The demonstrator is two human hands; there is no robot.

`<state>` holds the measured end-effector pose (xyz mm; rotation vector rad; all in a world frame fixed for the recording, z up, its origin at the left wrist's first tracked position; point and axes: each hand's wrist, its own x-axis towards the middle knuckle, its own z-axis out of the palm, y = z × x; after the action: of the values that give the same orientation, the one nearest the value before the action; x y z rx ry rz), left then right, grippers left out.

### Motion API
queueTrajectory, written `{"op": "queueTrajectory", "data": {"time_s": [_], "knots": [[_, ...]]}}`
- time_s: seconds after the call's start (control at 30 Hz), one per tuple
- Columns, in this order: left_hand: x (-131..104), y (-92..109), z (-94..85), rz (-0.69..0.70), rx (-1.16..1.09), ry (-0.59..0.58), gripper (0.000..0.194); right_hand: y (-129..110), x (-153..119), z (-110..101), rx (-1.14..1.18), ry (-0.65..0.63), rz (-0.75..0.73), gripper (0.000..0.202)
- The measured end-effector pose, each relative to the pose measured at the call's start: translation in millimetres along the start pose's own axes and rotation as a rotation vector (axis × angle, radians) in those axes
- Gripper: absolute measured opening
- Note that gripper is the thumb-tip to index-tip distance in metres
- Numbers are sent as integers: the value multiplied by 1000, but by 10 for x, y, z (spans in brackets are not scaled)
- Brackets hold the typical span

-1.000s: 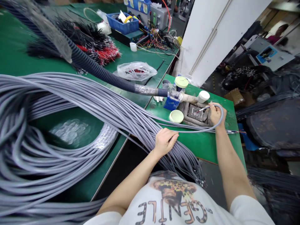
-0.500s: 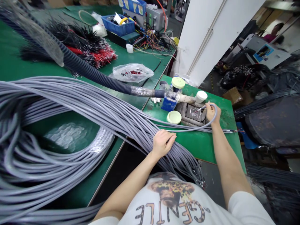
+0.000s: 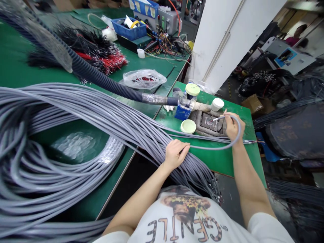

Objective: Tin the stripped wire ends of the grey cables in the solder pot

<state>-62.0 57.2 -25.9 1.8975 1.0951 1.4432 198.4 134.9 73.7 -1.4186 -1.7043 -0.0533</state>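
My right hand [image 3: 234,126] is closed on a grey cable [image 3: 215,148] near its end, and the cable loops back around the hand. The stripped wire tips at that end point down at a dark square pot [image 3: 209,121] in a grey block. Whether the tips touch its surface I cannot tell. My left hand [image 3: 176,153] rests on the thick bundle of grey cables [image 3: 141,130], its fingers closed around the same single cable where it leaves the bundle. A ribbed hose [image 3: 126,93] ends in a pale nozzle [image 3: 201,107] beside the pot.
Around the pot stand a pale green lid [image 3: 188,126], a white cup [image 3: 217,104], a lidded jar [image 3: 192,89] and a blue box [image 3: 182,111]. Behind lie a plastic bag [image 3: 144,79], black and red wires [image 3: 101,57] and a blue bin [image 3: 130,29]. A white pillar [image 3: 225,33] rises behind.
My right hand has moved a little to the right and down with the cable end, and the cable's loop has swung lower. My left hand has stayed in place.
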Motion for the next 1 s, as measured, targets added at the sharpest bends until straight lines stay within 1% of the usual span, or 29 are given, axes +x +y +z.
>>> {"op": "queueTrajectory", "data": {"time_s": [0.07,0.13,0.2,0.27,0.37,0.43,0.5,0.67,0.8,1.0], "knots": [[25,78,-6,-62,-110,21,19,-394,-165,-168,43,-49,-117,22],[53,202,-4,-170,-292,3,23,-728,-370,-290,58,-122,-310,32],[68,344,7,-318,-522,-65,30,-953,-586,-349,41,-215,-495,47],[60,468,19,-472,-761,-128,38,-1068,-790,-358,8,-287,-618,55],[18,584,17,-636,-1054,-125,44,-1113,-1036,-337,-5,-339,-708,49],[-8,629,-2,-690,-1178,-112,43,-1111,-1151,-332,6,-355,-727,43],[-23,665,-26,-713,-1256,-121,42,-1111,-1229,-340,18,-352,-726,39],[-29,727,-51,-730,-1291,-155,43,-1134,-1326,-371,76,-304,-683,34],[-41,728,-34,-727,-1294,-169,42,-1145,-1352,-382,94,-310,-655,34],[-31,713,-19,-731,-1288,-144,42,-1142,-1349,-374,120,-302,-654,33]]}}
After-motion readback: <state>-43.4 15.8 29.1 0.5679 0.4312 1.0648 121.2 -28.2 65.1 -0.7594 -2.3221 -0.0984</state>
